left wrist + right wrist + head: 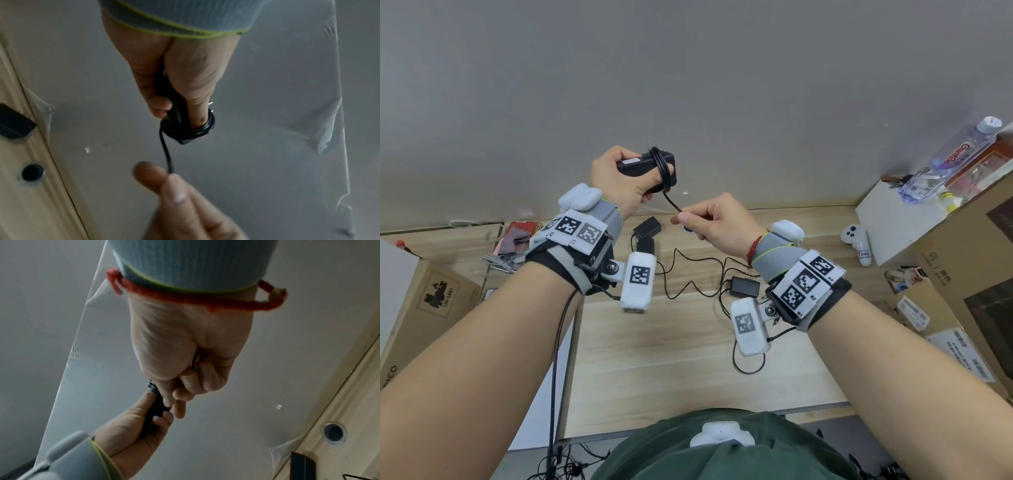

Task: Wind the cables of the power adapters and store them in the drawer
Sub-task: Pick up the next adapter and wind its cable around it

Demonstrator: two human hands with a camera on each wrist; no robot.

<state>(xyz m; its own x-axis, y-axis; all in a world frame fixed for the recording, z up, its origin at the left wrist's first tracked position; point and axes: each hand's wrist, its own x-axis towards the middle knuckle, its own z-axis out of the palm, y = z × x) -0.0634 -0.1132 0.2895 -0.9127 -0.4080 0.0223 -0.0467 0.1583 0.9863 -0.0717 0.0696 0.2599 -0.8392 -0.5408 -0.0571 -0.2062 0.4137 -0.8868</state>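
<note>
My left hand (626, 178) grips a black power adapter (647, 166) raised in front of the grey wall, with several turns of its black cable (662, 168) wound round the body. The same adapter (180, 116) and coil show in the left wrist view, its metal prongs sticking out beside my thumb. A short free length of cable (167, 155) runs down to my right hand (709, 221), which pinches its end between thumb and fingers. In the right wrist view the right hand (185, 386) is fisted round the cable end. No drawer is visible.
Three more black adapters (647, 228) (645, 245) (744, 286) lie on the wooden desk (671, 342) with loose tangled cables. Cardboard boxes (424, 308) (969, 246) flank the desk. A water bottle (952, 157) and a white controller (858, 245) sit at the right.
</note>
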